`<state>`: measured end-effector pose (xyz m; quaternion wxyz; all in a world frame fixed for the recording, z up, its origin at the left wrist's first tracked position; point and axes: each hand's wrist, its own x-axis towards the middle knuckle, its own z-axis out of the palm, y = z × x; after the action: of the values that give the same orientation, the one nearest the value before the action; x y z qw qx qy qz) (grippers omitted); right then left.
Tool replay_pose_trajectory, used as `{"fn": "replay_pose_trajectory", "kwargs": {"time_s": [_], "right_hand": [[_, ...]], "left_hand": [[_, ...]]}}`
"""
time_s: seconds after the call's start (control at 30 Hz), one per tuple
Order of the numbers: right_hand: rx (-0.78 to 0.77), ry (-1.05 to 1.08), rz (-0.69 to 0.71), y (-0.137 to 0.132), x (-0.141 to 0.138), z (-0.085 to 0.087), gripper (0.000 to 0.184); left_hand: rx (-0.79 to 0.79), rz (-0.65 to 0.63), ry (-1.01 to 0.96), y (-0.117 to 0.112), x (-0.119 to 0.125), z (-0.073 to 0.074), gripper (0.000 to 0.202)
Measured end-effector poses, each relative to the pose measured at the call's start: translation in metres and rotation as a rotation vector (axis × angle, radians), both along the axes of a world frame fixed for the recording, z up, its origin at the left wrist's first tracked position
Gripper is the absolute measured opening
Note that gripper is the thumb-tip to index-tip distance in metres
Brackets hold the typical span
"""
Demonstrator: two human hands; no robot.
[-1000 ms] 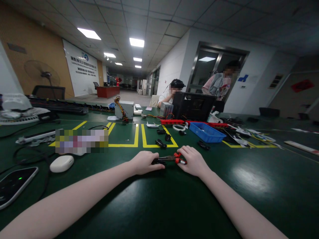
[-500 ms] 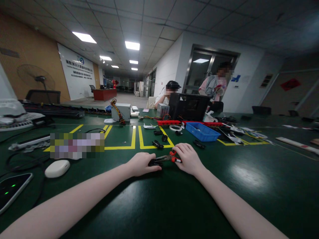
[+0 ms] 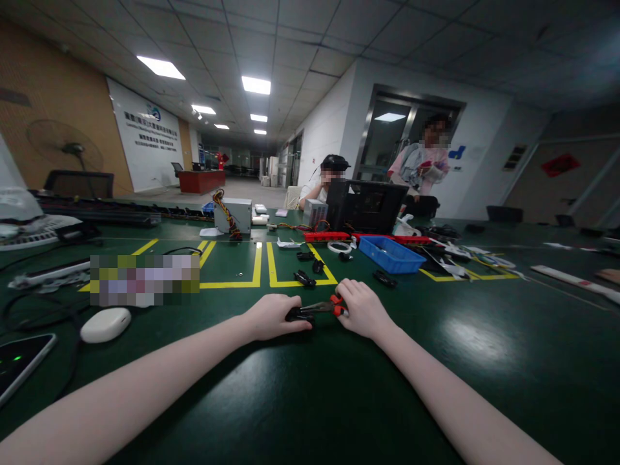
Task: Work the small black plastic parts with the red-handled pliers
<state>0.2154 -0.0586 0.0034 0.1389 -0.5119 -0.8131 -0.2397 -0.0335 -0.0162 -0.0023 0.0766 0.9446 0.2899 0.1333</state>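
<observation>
My left hand (image 3: 271, 316) rests on the green table (image 3: 339, 400) with its fingers curled over a small black part (image 3: 298, 316). My right hand (image 3: 363, 309) grips the red handles of a pair of pliers (image 3: 325, 306). The pliers' jaws point left and meet the black part under my left fingers. Both forearms stretch forward from the near edge of the table.
Small black parts (image 3: 304, 278) lie in a yellow-taped square. A blue tray (image 3: 391, 254), red strips and a black case (image 3: 371, 206) stand behind. A white mouse-like object (image 3: 105, 324) and a phone (image 3: 22, 361) lie at left. Two people are across the table.
The view shifted slightly; my hands, the pliers and the black part hold the same pose relative to each other.
</observation>
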Motion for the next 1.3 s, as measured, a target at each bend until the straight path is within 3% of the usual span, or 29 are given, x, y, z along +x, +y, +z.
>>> {"fn": "replay_pose_trajectory", "kwargs": {"time_s": [0.2,0.47,0.8,1.3], "right_hand": [[0.031,-0.007,-0.004,-0.0006,-0.0003,0.0008,0.028],[-0.022,-0.028,0.007,-0.0014,-0.0046,-0.0008,0.017],[-0.081,-0.004,-0.009,-0.0025,-0.0049,0.0005,0.017],[-0.04,0.024,0.026,0.0007,-0.0039,-0.0006,0.018]], "left_hand": [[-0.003,0.008,0.003,0.0006,0.0005,-0.0012,0.044],[-0.006,-0.009,-0.008,0.0013,0.0005,-0.0018,0.043],[0.005,-0.014,0.026,0.0015,0.0011,-0.0009,0.043],[0.019,-0.027,0.002,0.0025,0.0007,-0.0037,0.044]]}}
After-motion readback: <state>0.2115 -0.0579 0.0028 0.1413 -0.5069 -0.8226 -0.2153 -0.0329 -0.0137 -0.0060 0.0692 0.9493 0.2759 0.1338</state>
